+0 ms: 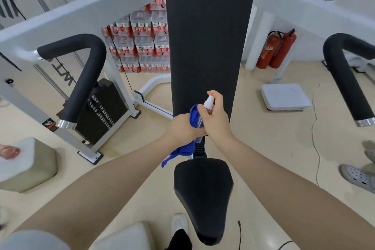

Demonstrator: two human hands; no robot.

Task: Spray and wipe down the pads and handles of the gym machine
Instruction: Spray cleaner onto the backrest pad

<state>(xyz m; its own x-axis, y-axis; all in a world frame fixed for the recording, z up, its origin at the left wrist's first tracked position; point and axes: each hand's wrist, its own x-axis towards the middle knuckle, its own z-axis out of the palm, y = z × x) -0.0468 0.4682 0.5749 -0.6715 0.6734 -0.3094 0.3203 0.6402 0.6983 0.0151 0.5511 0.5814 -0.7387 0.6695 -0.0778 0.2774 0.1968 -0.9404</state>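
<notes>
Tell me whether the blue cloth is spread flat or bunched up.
Bunched up. The blue cloth is crumpled in the left hand, one end dangling below; the right hand grips the spray bottle.

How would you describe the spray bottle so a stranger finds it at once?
Start at the tall black back pad in the centre. At its lower end two hands meet; the right hand holds the small clear spray bottle. Its white nozzle sets it apart from the blue cloth beside it.

1. The right hand (216,119) grips a clear spray bottle (207,107) — forefinger over its white nozzle.
2. The left hand (183,130) holds a blue cloth (183,151) before the black back pad (207,36).
</notes>
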